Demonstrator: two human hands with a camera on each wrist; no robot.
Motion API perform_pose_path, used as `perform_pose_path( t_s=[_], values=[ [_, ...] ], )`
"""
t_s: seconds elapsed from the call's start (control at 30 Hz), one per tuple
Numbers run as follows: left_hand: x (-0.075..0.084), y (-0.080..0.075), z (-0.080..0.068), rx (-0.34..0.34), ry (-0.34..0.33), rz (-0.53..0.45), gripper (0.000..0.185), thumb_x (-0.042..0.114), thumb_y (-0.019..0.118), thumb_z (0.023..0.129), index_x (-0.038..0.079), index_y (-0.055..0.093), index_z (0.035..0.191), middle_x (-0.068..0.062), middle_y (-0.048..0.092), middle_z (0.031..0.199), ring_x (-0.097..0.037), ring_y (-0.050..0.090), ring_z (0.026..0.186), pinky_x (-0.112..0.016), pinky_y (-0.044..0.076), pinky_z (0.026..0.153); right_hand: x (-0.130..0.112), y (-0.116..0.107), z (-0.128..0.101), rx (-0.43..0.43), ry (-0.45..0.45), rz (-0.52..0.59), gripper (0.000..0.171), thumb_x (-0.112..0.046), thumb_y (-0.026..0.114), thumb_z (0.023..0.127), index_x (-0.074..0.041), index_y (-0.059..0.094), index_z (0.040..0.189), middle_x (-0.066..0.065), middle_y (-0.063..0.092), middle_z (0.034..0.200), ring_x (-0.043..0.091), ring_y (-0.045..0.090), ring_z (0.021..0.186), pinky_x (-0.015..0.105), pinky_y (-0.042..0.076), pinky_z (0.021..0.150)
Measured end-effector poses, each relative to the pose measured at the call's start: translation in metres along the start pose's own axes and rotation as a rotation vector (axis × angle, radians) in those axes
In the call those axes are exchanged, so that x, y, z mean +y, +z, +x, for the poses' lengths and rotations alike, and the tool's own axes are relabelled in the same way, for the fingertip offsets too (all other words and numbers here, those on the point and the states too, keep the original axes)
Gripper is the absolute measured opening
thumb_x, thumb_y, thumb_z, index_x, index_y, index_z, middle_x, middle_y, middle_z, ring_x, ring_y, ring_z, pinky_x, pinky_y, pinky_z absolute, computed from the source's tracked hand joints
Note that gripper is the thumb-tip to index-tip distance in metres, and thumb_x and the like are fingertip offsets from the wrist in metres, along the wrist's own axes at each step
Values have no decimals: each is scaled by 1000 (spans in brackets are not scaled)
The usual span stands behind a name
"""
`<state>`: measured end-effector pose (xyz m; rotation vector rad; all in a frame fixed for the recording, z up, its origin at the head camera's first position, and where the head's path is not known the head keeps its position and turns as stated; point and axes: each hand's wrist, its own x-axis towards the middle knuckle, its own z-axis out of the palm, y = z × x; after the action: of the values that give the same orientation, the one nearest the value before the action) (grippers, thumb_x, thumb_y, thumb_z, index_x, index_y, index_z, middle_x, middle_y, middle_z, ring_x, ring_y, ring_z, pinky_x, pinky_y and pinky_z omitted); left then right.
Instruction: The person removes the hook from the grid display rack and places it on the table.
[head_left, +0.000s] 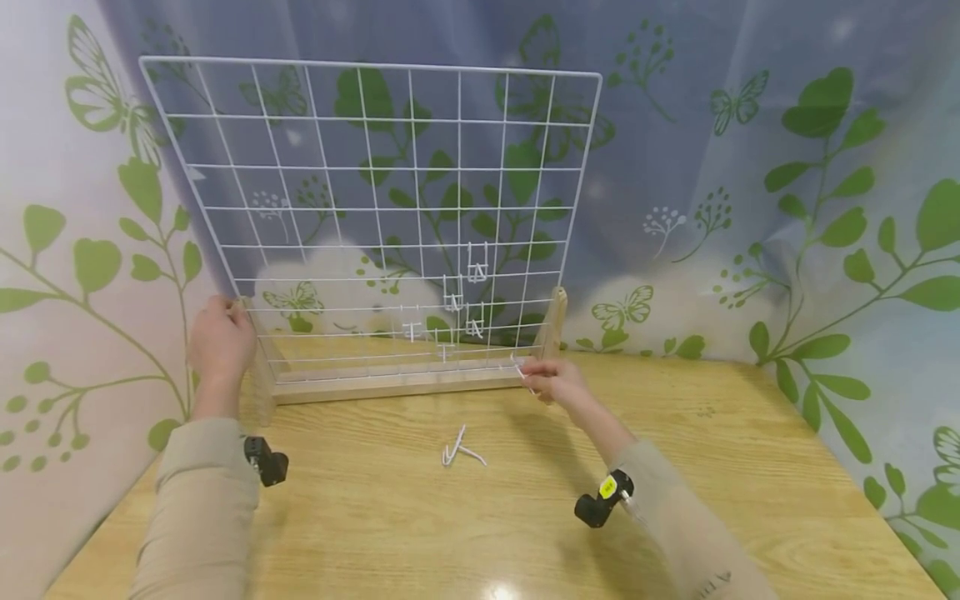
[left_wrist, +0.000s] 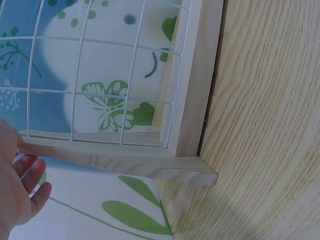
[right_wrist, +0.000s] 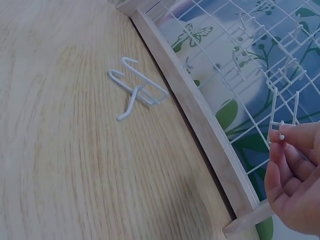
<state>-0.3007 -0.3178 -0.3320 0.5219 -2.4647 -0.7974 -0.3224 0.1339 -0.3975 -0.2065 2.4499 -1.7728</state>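
Observation:
A white wire grid panel (head_left: pixel 371 66) stands in a pale wooden base (head_left: pixel 375 387). At the left, my left hand (head_left: pixel 222 337) holds the upper end of the wooden side post (left_wrist: pixel 125 162), thumb and forefinger at its tip, the other fingers loosely bent. My right hand (head_left: pixel 558 383) pinches a white wire hook (right_wrist: pixel 273 107) between thumb and fingertips, by the grid's lower right corner. Whether that hook touches the grid, I cannot tell. Several similar hooks (head_left: pixel 477 271) hang on the lower right part of the panel. Another white hook (right_wrist: pixel 134 92) lies on the table before the base.
The wood-grain table (head_left: pixel 390 525) extends in front of the stand and to its right. Behind it and along both sides hangs a curtain (head_left: pixel 675 167) printed with leaves and butterflies. The right wooden post (head_left: pixel 553 321) rises just behind my right hand.

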Motion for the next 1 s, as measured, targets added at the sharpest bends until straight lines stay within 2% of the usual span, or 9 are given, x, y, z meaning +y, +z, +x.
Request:
perform_pose_path(
  t_s=[0.07, 0.27, 0.5, 0.63, 0.87, 1.0],
  values=[
    [0, 0, 0, -5, -2, 2, 39, 23, 31, 98, -3, 43, 124, -30, 50, 114, -47, 48, 104, -58, 38, 83, 1, -2, -2, -15, -3, -11, 27, -3, 61, 85, 8, 61, 110, 16, 66, 97, 11, 55, 71, 28, 48, 67],
    [1, -1, -1, -13, -4, 2, 39, 24, 30, 98, -3, 43, 123, -30, 50, 115, -47, 48, 105, -58, 38, 84, 1, -9, -14, -65, -39, -19, 26, -1, 61, 85, 12, 60, 108, 20, 65, 97, 10, 54, 71, 26, 47, 66],
    [2, -3, 0, -27, -2, 5, 41, 25, 29, 99, -3, 42, 126, -29, 49, 116, -46, 47, 106, -57, 37, 86, 11, -18, -18, -108, -66, -23, 27, -4, 61, 85, 11, 60, 108, 7, 67, 90, 15, 58, 77, 27, 47, 67],
    [2, -3, 0, -31, -1, 13, 41, 25, 28, 99, -3, 41, 127, -30, 49, 117, -46, 47, 106, -57, 37, 86, 14, -21, -21, -128, -61, -38, 26, -5, 62, 85, 10, 61, 107, 10, 68, 93, 16, 58, 80, 30, 48, 69],
    [4, -3, 0, -35, -1, 15, 41, 24, 28, 99, -4, 41, 127, -30, 49, 118, -47, 46, 107, -58, 36, 88, 17, -22, -30, -151, -32, -73, 25, -6, 63, 85, 8, 64, 106, 16, 66, 100, 11, 56, 78, 28, 47, 69],
    [5, -3, -1, -35, -13, 14, 41, 24, 28, 99, -3, 41, 126, -30, 49, 118, -47, 46, 107, -58, 36, 87, 21, -20, -34, -185, -30, -85, 25, -6, 64, 85, 9, 63, 105, 17, 66, 100, 11, 55, 77, 33, 48, 73]
  ],
)
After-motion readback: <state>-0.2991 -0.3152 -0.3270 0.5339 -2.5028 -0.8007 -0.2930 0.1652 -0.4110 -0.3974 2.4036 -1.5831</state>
